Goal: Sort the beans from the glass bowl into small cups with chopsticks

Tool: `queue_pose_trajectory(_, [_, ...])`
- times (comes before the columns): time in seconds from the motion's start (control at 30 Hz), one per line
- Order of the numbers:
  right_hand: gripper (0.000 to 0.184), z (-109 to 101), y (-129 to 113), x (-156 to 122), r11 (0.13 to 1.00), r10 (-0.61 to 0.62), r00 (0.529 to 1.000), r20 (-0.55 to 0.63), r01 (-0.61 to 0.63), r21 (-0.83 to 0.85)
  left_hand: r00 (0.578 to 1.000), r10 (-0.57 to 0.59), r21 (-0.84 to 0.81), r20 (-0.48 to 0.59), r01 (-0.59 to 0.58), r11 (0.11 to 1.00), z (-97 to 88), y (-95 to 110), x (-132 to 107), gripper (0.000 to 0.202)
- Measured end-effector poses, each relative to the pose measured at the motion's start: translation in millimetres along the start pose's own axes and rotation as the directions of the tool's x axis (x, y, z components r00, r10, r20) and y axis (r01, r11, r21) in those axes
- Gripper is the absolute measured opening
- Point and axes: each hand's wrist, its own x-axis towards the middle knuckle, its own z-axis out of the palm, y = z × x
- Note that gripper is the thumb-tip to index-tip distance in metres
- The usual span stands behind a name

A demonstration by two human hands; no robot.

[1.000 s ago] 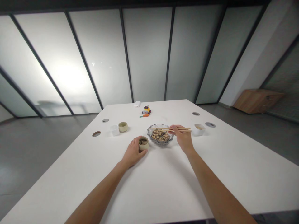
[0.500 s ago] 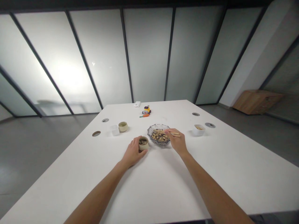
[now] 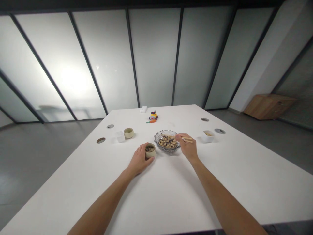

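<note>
My left hand [image 3: 141,158] is wrapped round a small beige cup [image 3: 151,154] standing on the table. Dark seeds [image 3: 150,148] lie inside that cup. Pinched in my right hand [image 3: 187,146] is a pair of wooden chopsticks [image 3: 186,139], their tips reaching over the glass bowl. This clear, scalloped glass bowl [image 3: 158,146] sits just right of the cup and holds a mix of pale nuts and darker pieces [image 3: 168,142]. Whether the tips pinch a piece is too small to tell.
On the white table [image 3: 156,195], a second beige cup [image 3: 128,133] and a clear plastic box [image 3: 120,137] stand left. A white box [image 3: 208,137] with pale pieces is right. Farther back lie a toy car [image 3: 153,115], a toy carrot [image 3: 151,121] and a white object [image 3: 143,109].
My right hand with the chopsticks has shifted slightly right and toward the bowl's right rim. My left hand and the cup have stayed in place.
</note>
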Motion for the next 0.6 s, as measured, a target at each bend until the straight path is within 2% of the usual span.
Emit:
queue_pose_trajectory(0.07, [0.052,-1.1,-0.2,4.3,0.984,0.100,0.995,-0.026,-0.095,0.149,1.000,0.001,-0.001,0.000,-0.001,1.000,0.2,-0.6,-0.3,0.069])
queue_pose_trajectory(0.17, [0.050,-4.8,-4.5,10.6,0.901,0.190,0.982,-0.015,-0.168,0.400,1.000,-0.001,-0.001,-0.003,0.001,1.000,1.2,-1.9,-0.8,0.070])
queue_pose_trajectory(0.27, [0.047,-8.9,-12.4,12.4,0.825,0.212,0.972,0.098,-0.232,0.515,1.000,-0.002,0.004,-0.012,0.002,1.000,2.2,-3.3,-0.9,0.071])
queue_pose_trajectory(0.37, [0.049,-8.7,-20.2,9.8,0.801,0.229,0.937,0.264,-0.336,0.496,1.000,0.002,0.006,-0.023,-0.002,1.000,2.2,-4.4,-0.9,0.072])
queue_pose_trajectory(0.43, [0.051,-6.6,-23.0,8.3,0.814,0.228,0.929,0.292,-0.346,0.467,1.000,0.005,0.007,-0.028,-0.005,1.000,1.8,-4.8,-1.0,0.072])
queue_pose_trajectory(0.53, [0.055,-5.8,-22.2,9.2,0.877,0.207,0.965,0.160,-0.256,0.407,1.000,0.005,0.011,-0.021,-0.005,1.000,0.9,-4.9,-1.3,0.071])
queue_pose_trajectory(0.6, [0.059,-8.3,-19.1,11.2,0.940,0.171,0.984,0.044,-0.176,0.291,1.000,0.005,0.009,-0.015,-0.005,1.000,0.6,-5.0,-1.5,0.071])
